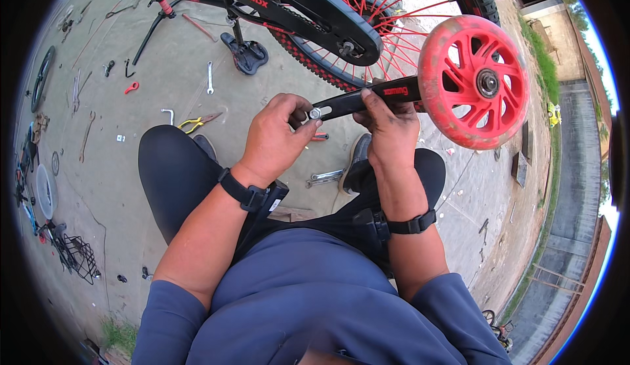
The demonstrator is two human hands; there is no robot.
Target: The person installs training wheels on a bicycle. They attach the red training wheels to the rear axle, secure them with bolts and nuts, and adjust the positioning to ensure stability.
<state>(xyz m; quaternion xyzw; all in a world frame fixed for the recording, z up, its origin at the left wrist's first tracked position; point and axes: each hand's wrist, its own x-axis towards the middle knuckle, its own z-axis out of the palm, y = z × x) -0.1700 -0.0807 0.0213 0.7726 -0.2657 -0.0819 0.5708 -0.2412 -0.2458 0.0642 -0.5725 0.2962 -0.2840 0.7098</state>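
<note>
A training wheel, with a red spoked wheel (pixel 436 57) and a flat black bracket (pixel 351 102), is held level before me. My right hand (pixel 392 119) grips the bracket near the wheel, its thumb on top and its fingers underneath. At the slotted left end of the bracket, my left hand (pixel 279 129) pinches a silver bolt or nut (pixel 315 112) that sits at the slot. Just beyond the bracket lies an upturned bicycle (pixel 262 4) with a black chain guard (pixel 354 34) and a red-spoked rear wheel (pixel 400 20).
Tools lie on the concrete: a wrench (pixel 210 78), yellow-handled pliers (pixel 199 123), a hex key (pixel 168 116) and more wrenches (pixel 325 177) by my right shoe. The bicycle saddle (pixel 245 55) rests near the ground. A white basin (pixel 46 191) and a black wire basket (pixel 77 258) stand far left.
</note>
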